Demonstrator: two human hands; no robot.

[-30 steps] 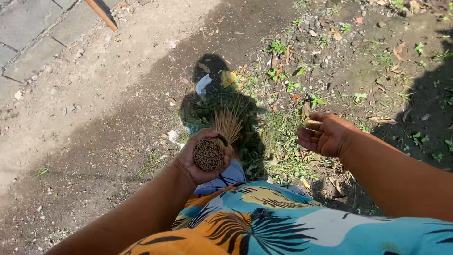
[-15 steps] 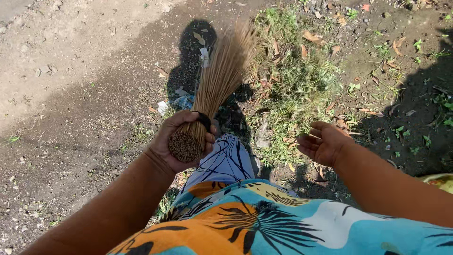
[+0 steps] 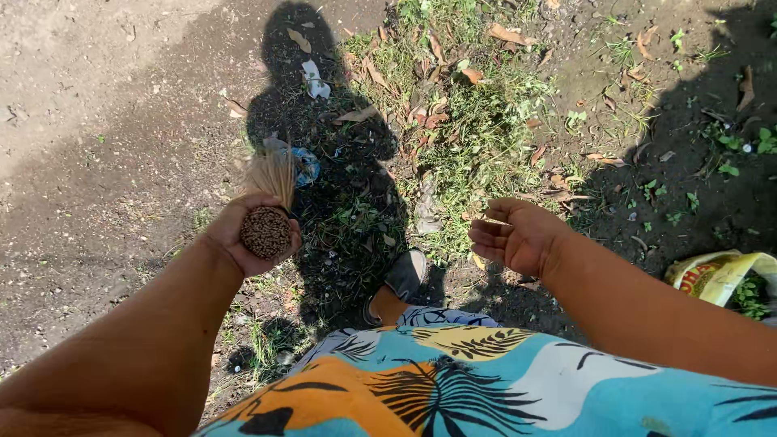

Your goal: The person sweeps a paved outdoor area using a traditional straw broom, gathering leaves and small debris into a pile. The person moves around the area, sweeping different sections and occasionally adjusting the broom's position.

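Left hand [image 3: 243, 235] is clenched round a stick broom [image 3: 267, 218], bristles aimed down at the dirt. Right hand [image 3: 518, 236] hangs loose, holding nothing. Dry leaves [image 3: 437, 105] and scraps are scattered on the far grass, so plenty remains unswept.

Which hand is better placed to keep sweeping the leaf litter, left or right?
Left, probably. The left hand already grips the stick broom by its bound end, bristles pointing toward the ground. The right hand is open and holds nothing, hovering beside the grass and dry leaves.
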